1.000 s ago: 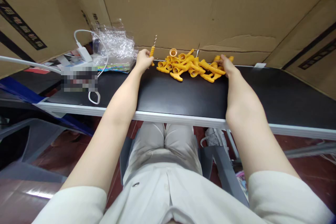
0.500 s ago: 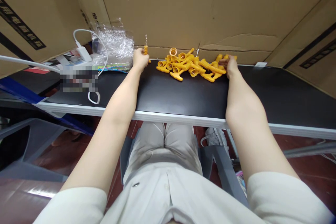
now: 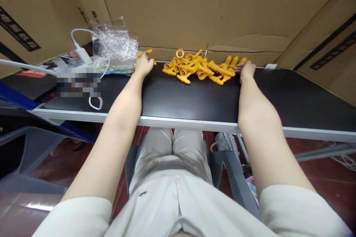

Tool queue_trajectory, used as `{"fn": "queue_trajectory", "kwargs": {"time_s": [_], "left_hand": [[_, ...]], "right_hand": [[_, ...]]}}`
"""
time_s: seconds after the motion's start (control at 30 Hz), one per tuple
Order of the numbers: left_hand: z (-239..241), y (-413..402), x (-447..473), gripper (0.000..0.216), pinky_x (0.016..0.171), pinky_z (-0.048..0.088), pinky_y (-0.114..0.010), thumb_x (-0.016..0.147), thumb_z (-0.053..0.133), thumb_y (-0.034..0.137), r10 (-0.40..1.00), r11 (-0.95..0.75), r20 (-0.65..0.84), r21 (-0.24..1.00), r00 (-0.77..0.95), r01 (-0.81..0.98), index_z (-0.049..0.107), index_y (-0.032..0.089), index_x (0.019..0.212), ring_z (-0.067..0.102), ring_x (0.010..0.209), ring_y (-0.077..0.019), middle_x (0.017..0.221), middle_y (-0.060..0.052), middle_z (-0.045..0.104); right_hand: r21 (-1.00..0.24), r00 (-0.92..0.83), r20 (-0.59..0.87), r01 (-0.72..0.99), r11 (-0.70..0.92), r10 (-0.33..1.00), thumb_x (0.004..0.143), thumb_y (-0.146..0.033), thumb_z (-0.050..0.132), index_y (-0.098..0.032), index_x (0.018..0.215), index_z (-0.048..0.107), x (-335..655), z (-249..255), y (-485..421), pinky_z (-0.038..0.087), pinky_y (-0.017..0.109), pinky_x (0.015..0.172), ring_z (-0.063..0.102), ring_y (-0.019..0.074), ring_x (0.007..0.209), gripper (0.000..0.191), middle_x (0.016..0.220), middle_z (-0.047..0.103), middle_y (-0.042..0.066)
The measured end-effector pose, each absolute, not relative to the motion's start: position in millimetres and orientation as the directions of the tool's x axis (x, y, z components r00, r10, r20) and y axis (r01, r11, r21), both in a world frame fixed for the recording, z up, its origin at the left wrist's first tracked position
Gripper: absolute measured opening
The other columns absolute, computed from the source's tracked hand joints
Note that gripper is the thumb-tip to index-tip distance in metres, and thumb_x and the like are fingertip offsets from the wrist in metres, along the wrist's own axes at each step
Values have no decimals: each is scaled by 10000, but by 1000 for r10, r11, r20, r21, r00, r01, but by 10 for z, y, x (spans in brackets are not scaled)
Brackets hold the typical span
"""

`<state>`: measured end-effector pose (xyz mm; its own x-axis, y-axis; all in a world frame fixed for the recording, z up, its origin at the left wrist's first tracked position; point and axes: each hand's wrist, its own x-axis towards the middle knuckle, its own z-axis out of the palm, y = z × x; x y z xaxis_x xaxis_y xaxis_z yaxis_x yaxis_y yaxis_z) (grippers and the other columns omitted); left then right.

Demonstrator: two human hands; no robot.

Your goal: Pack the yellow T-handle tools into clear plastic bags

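Observation:
On the black tabletop, a pile of yellow-orange corkscrews point(image 3: 191, 67) with T-shaped handles and bell-shaped ends lies against the cardboard. My left hand point(image 3: 143, 66) is left of the pile, its fingers closed round a yellow corkscrew point(image 3: 145, 52). One yellow end sticks up behind the hand and another shows by the fingertips; its metal spiral cannot be made out. At the pile's right end is my right hand point(image 3: 247, 70), fingers stretched leftward against corkscrews point(image 3: 235, 60) that stand side by side at the back. Their contact is partly hidden.
Crumpled clear plastic bags point(image 3: 115, 46) lie left of my left hand, with a white cable and plug point(image 3: 84, 55) beside them. Cardboard walls point(image 3: 178, 11) rise behind and at both sides. The table's metal edge point(image 3: 189, 122) runs in front of me.
The corkscrew in my left hand has tipped from spiral-upright to lying over. My right hand's fingers have drawn back from over the corkscrews at the right end, uncovering them.

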<state>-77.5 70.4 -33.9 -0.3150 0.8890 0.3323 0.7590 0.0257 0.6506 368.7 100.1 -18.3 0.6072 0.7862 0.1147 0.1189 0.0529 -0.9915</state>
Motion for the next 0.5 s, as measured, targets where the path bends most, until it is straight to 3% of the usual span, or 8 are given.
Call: {"fn": "queue_trajectory", "kwargs": {"time_s": [0.17, 0.4, 0.5], "left_hand": [[-376, 501, -761, 864, 1340, 187, -792, 858, 664, 351, 945, 34, 273, 467, -181, 884, 453, 341, 1696, 337, 1669, -459, 1712, -148, 532], [-422, 479, -769, 942, 1387, 296, -596, 874, 653, 288, 964, 133, 159, 405, -213, 904, 347, 207, 1760, 356, 1678, -404, 1754, -202, 440], [-406, 481, -765, 820, 1362, 361, -537, 917, 618, 228, 963, 110, 185, 388, -195, 915, 430, 150, 1711, 445, 1625, -394, 1722, -232, 463]], "right_hand": [[-989, 592, 140, 123, 83, 793, 1116, -105, 252, -165, 672, 618, 3702, -238, 1034, 559, 298, 797, 737, 170, 725, 578, 723, 747, 153], [-980, 565, 162, 185, 67, 809, 1094, -91, 361, -169, 632, 590, 3729, -290, 1075, 530, 262, 763, 727, 139, 754, 521, 861, 794, 184], [-973, 555, 184, 220, 71, 811, 1096, -103, 380, -170, 658, 610, 3735, -306, 1087, 532, 263, 774, 730, 142, 791, 500, 878, 803, 172]]}}
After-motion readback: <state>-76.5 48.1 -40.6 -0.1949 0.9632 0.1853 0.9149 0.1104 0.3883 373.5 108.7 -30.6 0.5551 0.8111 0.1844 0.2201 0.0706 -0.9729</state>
